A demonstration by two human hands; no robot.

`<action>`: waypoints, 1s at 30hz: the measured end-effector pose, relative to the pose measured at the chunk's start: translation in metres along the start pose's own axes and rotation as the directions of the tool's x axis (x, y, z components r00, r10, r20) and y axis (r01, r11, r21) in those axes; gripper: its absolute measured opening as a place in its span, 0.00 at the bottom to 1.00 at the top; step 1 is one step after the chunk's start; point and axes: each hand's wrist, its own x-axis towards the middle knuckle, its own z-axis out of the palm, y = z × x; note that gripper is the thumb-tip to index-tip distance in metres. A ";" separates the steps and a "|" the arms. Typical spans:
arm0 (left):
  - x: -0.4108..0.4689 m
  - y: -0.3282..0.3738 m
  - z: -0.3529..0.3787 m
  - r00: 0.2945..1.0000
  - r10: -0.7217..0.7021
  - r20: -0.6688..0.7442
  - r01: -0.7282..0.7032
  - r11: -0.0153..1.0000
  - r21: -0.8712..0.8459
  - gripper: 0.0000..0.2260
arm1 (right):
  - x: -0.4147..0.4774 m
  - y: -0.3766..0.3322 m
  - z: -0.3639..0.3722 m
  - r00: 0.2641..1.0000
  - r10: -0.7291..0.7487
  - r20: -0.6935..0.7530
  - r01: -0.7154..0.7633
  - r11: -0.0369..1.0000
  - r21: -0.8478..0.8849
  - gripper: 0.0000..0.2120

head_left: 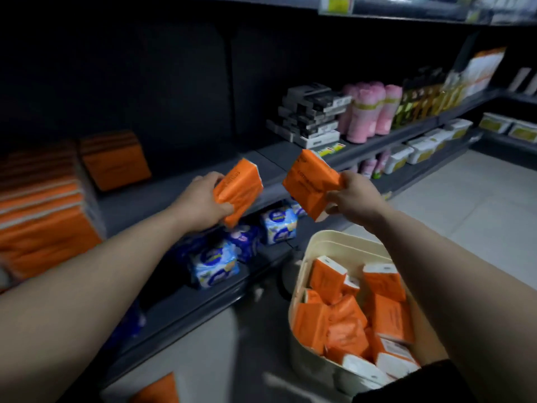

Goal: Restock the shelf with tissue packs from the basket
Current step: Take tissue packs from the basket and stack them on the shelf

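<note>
Orange in both hands, folks: our left hand [203, 199] has fingers and thumb curled round one tissue pack [239, 189], and our right hand [353, 199] clamps a second pack [311, 184] by its near end, tilted. Both packs hang over the front edge of the grey shelf [151, 199]. Down at five o'clock sits the cream basket [325, 239] with a good heap of orange packs [348, 312] loose inside, so we judge the job well short of done. Over at nine o'clock a stack [43, 216] of the same packs is built up on the shelf, one more leaning pack [116, 161] stands by the back panel at ten o'clock, and bare shelf runs on towards twelve. That's our target. To do this well, we'd swing the left one in first and square it against the stack, label facing the same way, then follow with the right. One at a time, so the soft wrappers don't slide or tip the pile. We'd also shift that end grip nearer the middle before setting down. Blue packs [215, 263] at seven o'clock, on the lower shelf, are none of our business.
</note>
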 end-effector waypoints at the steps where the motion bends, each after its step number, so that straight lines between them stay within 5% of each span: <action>1: -0.005 -0.008 -0.012 0.999 -0.025 -0.027 0.025 1.000 0.012 0.24 | 0.001 -0.011 0.007 1.000 -0.021 0.006 0.021 1.000 0.011 0.10; 10: -0.027 -0.062 -0.103 0.950 -0.192 -0.248 0.202 0.979 0.013 0.21 | 0.017 -0.097 0.075 0.988 -0.134 0.071 0.127 0.988 0.092 0.13; 12: -0.025 -0.067 -0.115 0.921 -0.236 -0.309 0.231 0.972 -0.054 0.15 | 0.020 -0.108 0.087 0.985 -0.155 0.074 0.144 0.981 0.130 0.13; 18: -0.020 -0.082 -0.128 0.819 -0.317 -0.479 0.281 0.948 -0.147 0.20 | 0.025 -0.130 0.123 0.978 -0.175 0.112 0.154 0.972 0.176 0.12; 26: -0.012 -0.105 -0.136 0.800 -0.492 -0.344 0.343 0.844 -0.412 0.28 | 0.041 -0.143 0.151 0.966 -0.194 0.169 0.163 0.970 0.178 0.13; 30: -0.012 -0.105 -0.150 0.746 -0.502 -0.438 0.238 0.815 -0.528 0.26 | 0.044 -0.148 0.159 0.948 -0.261 0.180 0.234 0.959 0.160 0.13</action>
